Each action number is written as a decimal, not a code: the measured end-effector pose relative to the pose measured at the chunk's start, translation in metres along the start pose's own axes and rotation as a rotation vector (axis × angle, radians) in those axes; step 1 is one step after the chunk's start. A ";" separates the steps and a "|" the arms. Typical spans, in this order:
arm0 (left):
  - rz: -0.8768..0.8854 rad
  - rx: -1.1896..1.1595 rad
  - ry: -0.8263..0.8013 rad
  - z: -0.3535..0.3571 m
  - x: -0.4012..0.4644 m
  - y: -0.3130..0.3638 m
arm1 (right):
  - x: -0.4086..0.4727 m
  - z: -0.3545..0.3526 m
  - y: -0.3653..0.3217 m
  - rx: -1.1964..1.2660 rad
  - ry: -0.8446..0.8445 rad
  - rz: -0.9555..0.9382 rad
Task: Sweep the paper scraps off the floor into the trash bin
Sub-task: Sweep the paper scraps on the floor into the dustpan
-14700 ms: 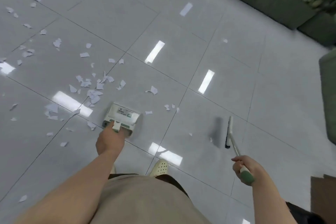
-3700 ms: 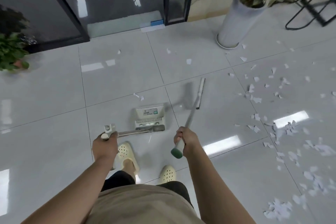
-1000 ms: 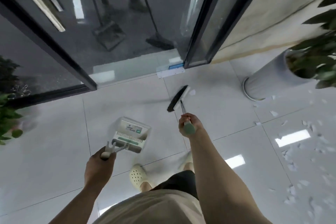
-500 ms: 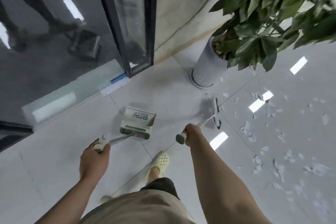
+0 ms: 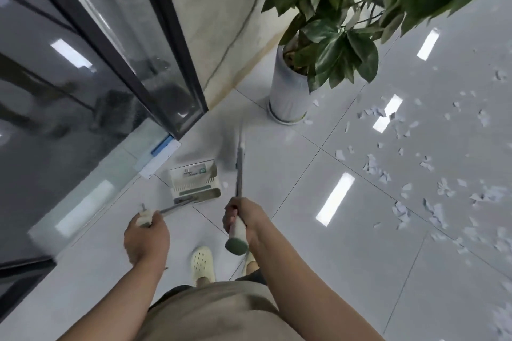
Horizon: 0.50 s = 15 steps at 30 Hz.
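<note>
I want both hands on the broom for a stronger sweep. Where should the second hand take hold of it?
On the bare metal shaft of the broom, just ahead of the right hand that grips its padded end. Come from above: the shaft slants forward and down to the floor, and its upper side is clear.

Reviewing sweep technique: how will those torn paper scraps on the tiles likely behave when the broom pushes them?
The paper scraps look thin and small, so probably very light and apt to scatter. Lying flat on the glossy floor, some may slip under the broom. They are likely floppy, not fragile.
</note>
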<state>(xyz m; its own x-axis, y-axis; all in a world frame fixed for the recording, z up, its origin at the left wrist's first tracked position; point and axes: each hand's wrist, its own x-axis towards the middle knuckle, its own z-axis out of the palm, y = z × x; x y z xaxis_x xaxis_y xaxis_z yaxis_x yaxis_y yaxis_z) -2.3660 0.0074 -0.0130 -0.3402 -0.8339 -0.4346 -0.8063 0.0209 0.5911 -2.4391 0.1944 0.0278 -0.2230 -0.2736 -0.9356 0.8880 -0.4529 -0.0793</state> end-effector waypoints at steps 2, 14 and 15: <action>-0.010 0.016 0.017 -0.009 0.014 -0.001 | 0.009 0.022 0.019 0.004 -0.065 0.093; -0.067 0.100 -0.086 -0.071 0.073 -0.036 | 0.053 0.005 0.089 -0.259 0.309 0.009; -0.066 0.110 -0.104 -0.072 0.072 -0.037 | 0.052 0.003 0.093 -0.279 0.359 -0.027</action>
<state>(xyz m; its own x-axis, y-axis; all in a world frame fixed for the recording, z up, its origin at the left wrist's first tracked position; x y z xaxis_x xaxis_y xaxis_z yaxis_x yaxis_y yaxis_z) -2.3258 -0.0930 -0.0172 -0.3286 -0.7740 -0.5412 -0.8748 0.0334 0.4833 -2.3695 0.1352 -0.0271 -0.1381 0.0694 -0.9880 0.9692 -0.1961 -0.1492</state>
